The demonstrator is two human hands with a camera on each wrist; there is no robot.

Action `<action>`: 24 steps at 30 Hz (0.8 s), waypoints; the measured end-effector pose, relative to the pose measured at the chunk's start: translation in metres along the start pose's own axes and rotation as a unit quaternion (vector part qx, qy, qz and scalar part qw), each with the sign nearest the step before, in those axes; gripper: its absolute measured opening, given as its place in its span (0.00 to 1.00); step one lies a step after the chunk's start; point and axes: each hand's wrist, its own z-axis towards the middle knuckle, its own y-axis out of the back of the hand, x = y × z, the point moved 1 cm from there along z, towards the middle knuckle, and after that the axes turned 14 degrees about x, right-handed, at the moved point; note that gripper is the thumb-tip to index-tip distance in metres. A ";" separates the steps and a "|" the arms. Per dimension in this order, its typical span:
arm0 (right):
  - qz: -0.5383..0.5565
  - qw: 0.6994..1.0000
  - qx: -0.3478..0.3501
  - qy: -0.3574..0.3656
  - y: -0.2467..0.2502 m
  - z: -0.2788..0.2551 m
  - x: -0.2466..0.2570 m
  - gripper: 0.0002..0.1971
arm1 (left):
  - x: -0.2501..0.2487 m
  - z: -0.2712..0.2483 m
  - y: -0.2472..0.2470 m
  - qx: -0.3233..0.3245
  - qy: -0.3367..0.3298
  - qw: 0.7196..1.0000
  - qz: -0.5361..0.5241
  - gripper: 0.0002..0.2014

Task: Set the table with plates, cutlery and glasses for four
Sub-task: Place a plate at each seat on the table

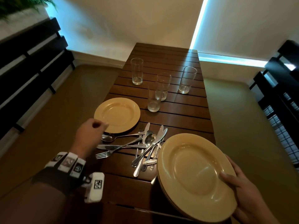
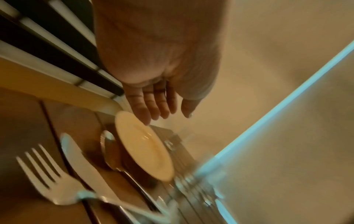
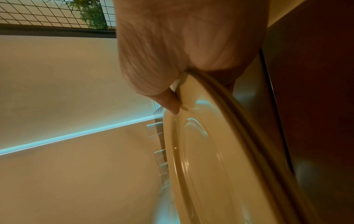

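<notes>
A single yellow plate [image 1: 116, 114] [image 2: 145, 150] lies on the left side of the slatted wooden table [image 1: 178, 117]. My left hand [image 1: 103, 125] [image 2: 168, 115] hovers at its near rim with fingers straight and relaxed, holding nothing. My right hand [image 1: 229, 180] [image 3: 174, 109] grips a stack of yellow plates [image 1: 194, 175] [image 3: 206, 159] at the near right, thumb on the top rim, fingers hidden beneath. The stack is tilted over the table's near right corner. A loose pile of forks, knives and spoons [image 1: 142, 143] [image 2: 76, 163] lies between the plates. Several empty glasses [image 1: 154, 97] stand further back.
Dark slatted chairs stand to the left [image 1: 32, 62] and right [image 1: 283, 78] of the narrow table. The far end of the table [image 1: 165, 50] meets a pale wall. A tall glass [image 1: 137, 71] stands at the back left, another [image 1: 187, 80] at the back right.
</notes>
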 end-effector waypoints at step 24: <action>-0.026 0.998 -0.002 0.057 0.011 -0.052 -0.022 0.28 | -0.053 -0.151 -0.126 0.196 -0.007 0.980 -0.034 0.20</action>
